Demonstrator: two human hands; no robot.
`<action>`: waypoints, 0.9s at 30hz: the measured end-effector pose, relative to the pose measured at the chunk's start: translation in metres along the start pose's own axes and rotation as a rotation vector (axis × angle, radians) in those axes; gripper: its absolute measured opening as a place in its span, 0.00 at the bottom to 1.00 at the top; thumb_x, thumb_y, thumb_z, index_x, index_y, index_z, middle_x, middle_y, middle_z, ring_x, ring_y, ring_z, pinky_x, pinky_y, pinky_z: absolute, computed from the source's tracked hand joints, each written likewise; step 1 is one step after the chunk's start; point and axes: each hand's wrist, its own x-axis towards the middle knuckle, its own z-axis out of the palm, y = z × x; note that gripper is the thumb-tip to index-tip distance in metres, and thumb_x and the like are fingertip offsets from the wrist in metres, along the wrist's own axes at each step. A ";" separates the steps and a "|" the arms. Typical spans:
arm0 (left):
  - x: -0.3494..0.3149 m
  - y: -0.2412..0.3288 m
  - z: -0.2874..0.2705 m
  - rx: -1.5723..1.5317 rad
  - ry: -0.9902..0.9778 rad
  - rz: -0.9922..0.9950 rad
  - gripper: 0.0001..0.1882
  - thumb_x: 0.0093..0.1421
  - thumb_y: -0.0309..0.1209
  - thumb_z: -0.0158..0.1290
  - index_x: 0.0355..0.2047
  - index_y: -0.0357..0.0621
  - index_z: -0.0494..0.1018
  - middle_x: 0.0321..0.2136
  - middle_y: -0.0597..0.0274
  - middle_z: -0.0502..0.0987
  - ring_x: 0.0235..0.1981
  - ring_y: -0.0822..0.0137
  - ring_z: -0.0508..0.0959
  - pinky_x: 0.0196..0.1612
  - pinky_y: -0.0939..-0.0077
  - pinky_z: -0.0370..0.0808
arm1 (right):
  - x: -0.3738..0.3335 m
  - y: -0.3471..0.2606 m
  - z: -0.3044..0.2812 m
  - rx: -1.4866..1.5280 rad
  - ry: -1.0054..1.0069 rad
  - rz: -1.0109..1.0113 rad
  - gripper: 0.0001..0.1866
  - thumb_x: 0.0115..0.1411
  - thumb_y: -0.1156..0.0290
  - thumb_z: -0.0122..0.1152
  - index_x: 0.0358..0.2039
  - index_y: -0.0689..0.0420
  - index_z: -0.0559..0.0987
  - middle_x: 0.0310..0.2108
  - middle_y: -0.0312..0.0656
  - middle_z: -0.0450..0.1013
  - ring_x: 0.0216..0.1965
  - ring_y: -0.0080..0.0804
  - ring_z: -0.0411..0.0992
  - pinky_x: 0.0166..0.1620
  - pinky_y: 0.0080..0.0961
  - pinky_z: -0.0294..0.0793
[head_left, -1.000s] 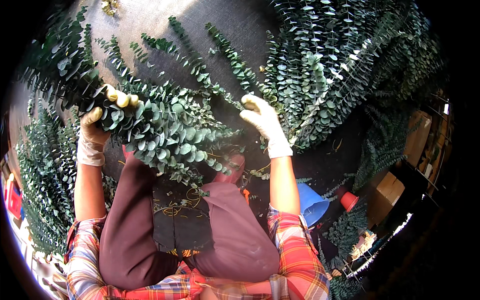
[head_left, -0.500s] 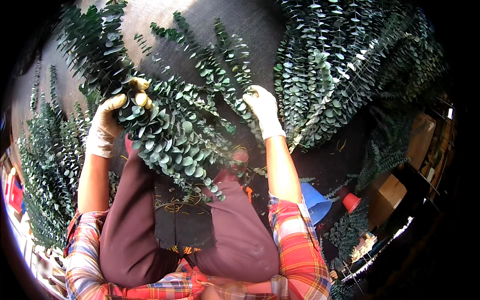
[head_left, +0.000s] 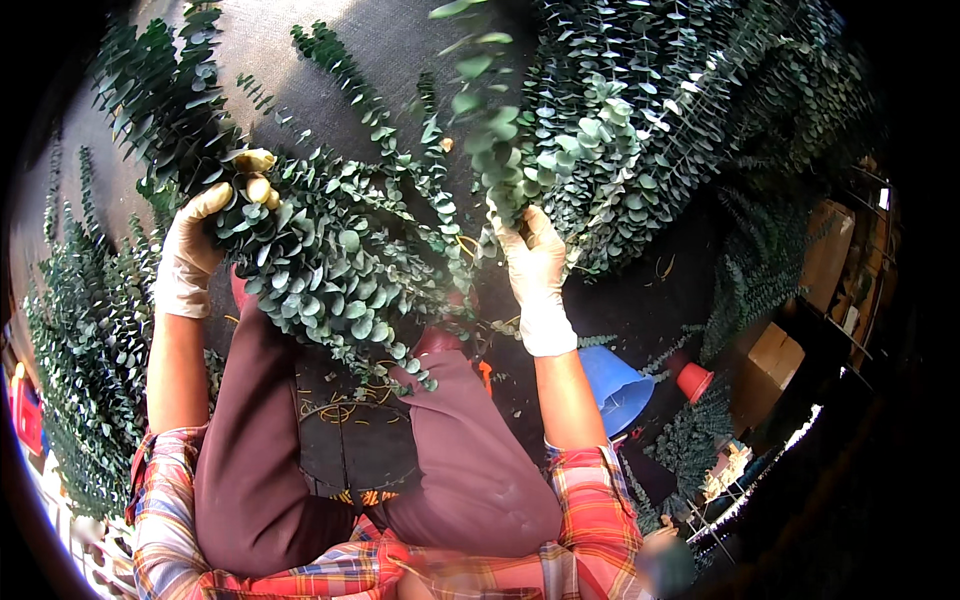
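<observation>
My left hand, in a pale glove, is closed round a thick bunch of eucalyptus branches. The bunch lies slantwise above my knees, its round grey-green leaves hiding part of the fingers. In my right hand, also gloved, the fingers pinch the lower end of a eucalyptus branch, which stands up away from me and is a little blurred. Between the hands, further loose eucalyptus stems lie on the dark floor covering.
A big heap of eucalyptus covers the far right; another pile lies at the left. By my right forearm are a blue bucket, a small red pot and a cardboard box. Yellow bands lie scattered between my legs.
My right hand has drawn back toward me and turned upward, with a eucalyptus branch now raised in it. The left hand keeps its bunch; the whole view has shifted slightly.
</observation>
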 end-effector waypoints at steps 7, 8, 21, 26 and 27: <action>-0.002 -0.004 -0.008 -0.008 -0.062 0.000 0.32 0.57 0.41 0.55 0.57 0.33 0.64 0.41 0.53 0.78 0.44 0.59 0.78 0.51 0.65 0.74 | -0.072 -0.026 -0.048 -0.061 0.109 -0.049 0.14 0.59 0.81 0.61 0.46 0.61 0.78 0.44 0.39 0.77 0.40 0.22 0.75 0.47 0.21 0.74; -0.001 -0.003 -0.003 0.057 -0.081 0.057 0.32 0.58 0.40 0.55 0.58 0.33 0.64 0.41 0.54 0.78 0.43 0.60 0.78 0.52 0.65 0.74 | -0.080 -0.034 -0.051 -0.004 0.146 -0.037 0.14 0.59 0.81 0.61 0.46 0.60 0.79 0.43 0.38 0.78 0.39 0.22 0.75 0.46 0.21 0.74; -0.012 -0.001 0.000 -0.055 -0.160 0.089 0.32 0.59 0.38 0.55 0.59 0.32 0.61 0.39 0.59 0.76 0.44 0.60 0.76 0.53 0.64 0.72 | -0.473 0.036 -0.207 -1.035 -0.171 0.939 0.16 0.62 0.70 0.51 0.50 0.54 0.74 0.42 0.49 0.75 0.43 0.46 0.74 0.48 0.36 0.72; -0.009 -0.001 0.008 -0.009 -0.037 0.051 0.28 0.61 0.37 0.53 0.58 0.35 0.64 0.40 0.58 0.78 0.43 0.62 0.78 0.50 0.68 0.75 | -0.526 0.037 -0.217 -1.240 -0.438 1.453 0.25 0.62 0.63 0.46 0.60 0.51 0.69 0.47 0.52 0.75 0.49 0.51 0.73 0.54 0.41 0.70; 0.002 -0.007 0.005 -0.061 -0.100 0.077 0.27 0.61 0.37 0.53 0.58 0.36 0.65 0.40 0.57 0.78 0.41 0.63 0.79 0.48 0.68 0.76 | -0.509 0.089 -0.226 -1.118 -0.497 1.145 0.25 0.67 0.52 0.41 0.53 0.55 0.75 0.56 0.49 0.70 0.57 0.43 0.68 0.57 0.35 0.67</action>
